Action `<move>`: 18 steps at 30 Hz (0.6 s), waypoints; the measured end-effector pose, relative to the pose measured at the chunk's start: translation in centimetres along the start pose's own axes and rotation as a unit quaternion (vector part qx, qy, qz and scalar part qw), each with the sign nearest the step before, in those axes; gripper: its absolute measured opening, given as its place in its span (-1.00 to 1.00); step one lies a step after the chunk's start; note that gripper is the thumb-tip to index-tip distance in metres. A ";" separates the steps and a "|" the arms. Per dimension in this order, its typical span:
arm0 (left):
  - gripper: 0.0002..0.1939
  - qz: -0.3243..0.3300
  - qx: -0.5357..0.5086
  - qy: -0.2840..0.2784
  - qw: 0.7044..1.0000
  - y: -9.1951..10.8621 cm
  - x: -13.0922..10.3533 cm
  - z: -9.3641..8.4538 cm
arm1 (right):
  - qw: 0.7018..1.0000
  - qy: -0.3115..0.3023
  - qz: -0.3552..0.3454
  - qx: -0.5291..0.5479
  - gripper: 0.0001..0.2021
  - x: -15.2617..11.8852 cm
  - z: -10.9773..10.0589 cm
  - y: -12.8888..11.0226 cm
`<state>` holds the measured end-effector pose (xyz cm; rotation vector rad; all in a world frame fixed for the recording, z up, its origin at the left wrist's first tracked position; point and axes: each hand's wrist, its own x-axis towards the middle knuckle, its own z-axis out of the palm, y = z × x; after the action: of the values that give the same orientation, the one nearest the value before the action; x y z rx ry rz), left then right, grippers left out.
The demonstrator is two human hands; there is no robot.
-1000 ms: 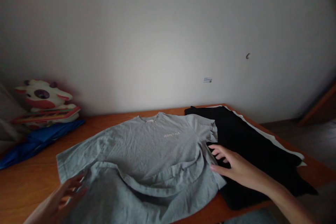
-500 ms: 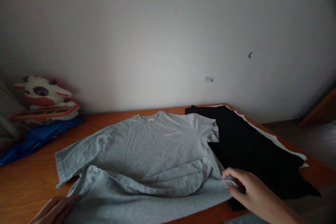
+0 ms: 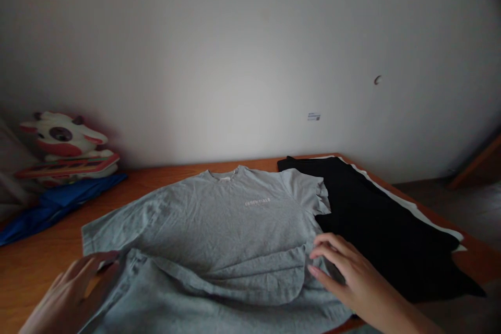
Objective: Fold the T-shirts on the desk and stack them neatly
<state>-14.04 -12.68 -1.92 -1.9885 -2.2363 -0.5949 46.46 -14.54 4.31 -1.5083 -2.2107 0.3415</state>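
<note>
A grey short-sleeved T-shirt [image 3: 219, 214] with small pale lettering on its chest lies on the wooden table, collar toward the wall. Its lower part is rumpled, with the hem folded up in a loose curve. My left hand [image 3: 72, 289] is at the shirt's left side below the sleeve, thumb and fingers apart, fingertips close to the fabric edge. Over the right side of the shirt hovers or rests my right hand [image 3: 348, 271], its fingers spread and bent near the folded hem's corner. Whether either hand's fingertips touch the cloth is hard to see.
Black garments [image 3: 376, 224] lie to the right, with a white garment [image 3: 407, 206] showing along their far edge. At the back left, a toy cow with a keyboard [image 3: 66, 146] stands by a blue cloth [image 3: 66, 198]. A pale wall [image 3: 242, 62] rises behind the wooden table [image 3: 23, 276].
My right hand has let go of the shirt's lower right edge and moved up and left. My left hand has moved up toward the left sleeve, its fingers opening.
</note>
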 end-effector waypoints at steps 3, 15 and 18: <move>-0.51 -0.011 0.008 0.014 1.000 3.1 2.0 0.2 | 0.999 -0.019 -0.048 -0.008 -0.74 1.9 1.7 -2.1; -0.36 0.012 0.086 -0.058 0.995 15.4 4.6 5.8 | 0.995 -0.070 -0.035 -0.056 -0.44 8.6 7.6 -1.3; -0.40 0.024 0.101 -0.100 0.990 12.8 4.9 6.9 | 0.996 -0.063 -0.012 -0.054 -0.43 8.2 9.3 -0.4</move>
<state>-1.07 -4.76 -3.82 -2.0703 -2.2443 -0.1596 39.03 -6.70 -1.86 -1.5530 -2.3780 0.3223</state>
